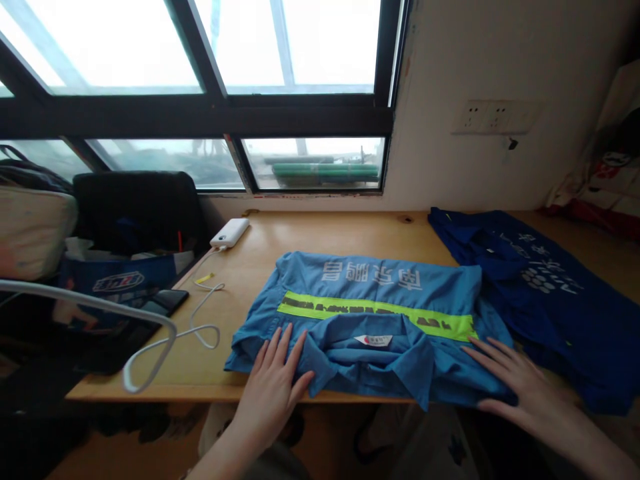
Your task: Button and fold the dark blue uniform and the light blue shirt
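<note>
A light blue work shirt (370, 293) with a yellow-green reflective stripe lies folded on the wooden desk (320, 233), collar toward me. My left hand (274, 377) rests flat on the shirt's near left corner, fingers spread. My right hand (515, 380) lies flat on its near right edge, fingers stretched out. Neither hand holds anything.
A dark blue printed garment (545, 293) lies at the right of the desk. A white power bank (230, 233) with a cable (203, 313) sits at the left. A white hanger (125, 333), a phone (163, 301) and bags (120, 267) crowd the left side. Window and wall stand behind.
</note>
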{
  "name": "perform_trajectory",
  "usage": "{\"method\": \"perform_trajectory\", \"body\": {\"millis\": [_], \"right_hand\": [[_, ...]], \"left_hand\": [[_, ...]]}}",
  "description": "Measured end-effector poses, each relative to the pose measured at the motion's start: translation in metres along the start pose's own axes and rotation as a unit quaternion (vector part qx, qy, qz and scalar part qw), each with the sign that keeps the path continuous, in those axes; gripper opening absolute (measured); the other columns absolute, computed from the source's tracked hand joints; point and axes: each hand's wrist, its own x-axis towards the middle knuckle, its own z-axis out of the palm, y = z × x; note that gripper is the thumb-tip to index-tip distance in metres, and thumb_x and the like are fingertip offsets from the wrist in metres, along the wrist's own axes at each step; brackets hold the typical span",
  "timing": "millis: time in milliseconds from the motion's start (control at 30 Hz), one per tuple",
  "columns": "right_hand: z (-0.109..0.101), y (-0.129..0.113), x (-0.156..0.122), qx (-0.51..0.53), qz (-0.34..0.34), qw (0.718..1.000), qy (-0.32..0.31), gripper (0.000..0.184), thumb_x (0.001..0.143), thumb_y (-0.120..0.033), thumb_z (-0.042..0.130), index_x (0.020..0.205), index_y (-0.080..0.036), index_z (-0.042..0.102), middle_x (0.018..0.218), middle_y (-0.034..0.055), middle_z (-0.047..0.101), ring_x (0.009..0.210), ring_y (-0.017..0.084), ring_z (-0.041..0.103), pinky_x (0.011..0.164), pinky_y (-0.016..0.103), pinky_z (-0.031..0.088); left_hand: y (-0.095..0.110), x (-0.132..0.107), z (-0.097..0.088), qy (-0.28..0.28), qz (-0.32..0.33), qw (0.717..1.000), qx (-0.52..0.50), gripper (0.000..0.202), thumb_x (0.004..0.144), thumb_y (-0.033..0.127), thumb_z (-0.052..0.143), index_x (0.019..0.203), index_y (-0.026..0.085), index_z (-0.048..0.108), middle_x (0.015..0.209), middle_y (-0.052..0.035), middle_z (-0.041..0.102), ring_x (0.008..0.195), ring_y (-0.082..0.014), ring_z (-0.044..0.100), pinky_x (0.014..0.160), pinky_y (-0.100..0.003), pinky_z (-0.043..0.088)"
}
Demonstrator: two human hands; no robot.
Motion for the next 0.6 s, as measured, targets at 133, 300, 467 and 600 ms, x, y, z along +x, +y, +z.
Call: {"method": "perform_trajectory", "body": {"millis": [133, 300, 467, 600], "right_hand": [[0.006, 0.023, -0.024, 0.042, -0.022, 0.999, -0.014, 0.067, 0.066, -0.037, 0.062, 0.128, -0.03, 0.038, 0.134, 0.0017, 0.035, 0.121, 0.029, 0.032, 0.099, 0.046, 0.031], [0.003, 0.009, -0.033, 0.045, -0.065, 0.997, 0.017, 0.054, 0.071, -0.014, 0.05, 0.122, -0.029, 0.046, 0.126, -0.0013, 0.046, 0.114, 0.02, 0.044, 0.096, 0.033, 0.039], [-0.011, -0.062, -0.022, -0.002, -0.145, 0.981, 0.132, 0.042, 0.072, -0.014, 0.049, 0.113, -0.021, 0.054, 0.106, 0.0009, 0.062, 0.092, 0.015, 0.06, 0.08, 0.022, 0.049], [0.005, -0.134, -0.002, 0.017, -0.231, 0.946, 0.227, 0.032, 0.08, -0.012, 0.037, 0.104, -0.016, 0.058, 0.079, 0.0015, 0.068, 0.062, 0.013, 0.062, 0.058, 0.02, 0.051]], "left_hand": [[-0.013, 0.005, 0.003, -0.035, 0.023, 0.999, -0.003, 0.06, 0.081, 0.051, 0.038, 0.133, 0.024, 0.027, 0.14, -0.0091, 0.024, 0.127, -0.028, 0.023, 0.098, -0.043, 0.028], [-0.053, 0.062, 0.012, -0.094, 0.1, 0.989, -0.049, 0.058, 0.082, 0.05, 0.037, 0.133, 0.025, 0.028, 0.141, -0.0071, 0.021, 0.128, -0.0262, 0.019, 0.101, -0.043, 0.024], [-0.07, 0.107, 0.005, -0.01, -0.013, 0.999, -0.032, 0.049, 0.082, 0.035, 0.043, 0.129, 0.02, 0.037, 0.139, -0.0118, 0.024, 0.128, -0.0298, 0.016, 0.1, -0.053, 0.017], [-0.02, 0.078, -0.038, 0.091, 0.011, 0.99, -0.108, 0.044, 0.084, 0.016, 0.033, 0.129, 0.017, 0.035, 0.137, -0.0126, 0.028, 0.128, -0.0245, 0.021, 0.102, -0.05, 0.018]]}}
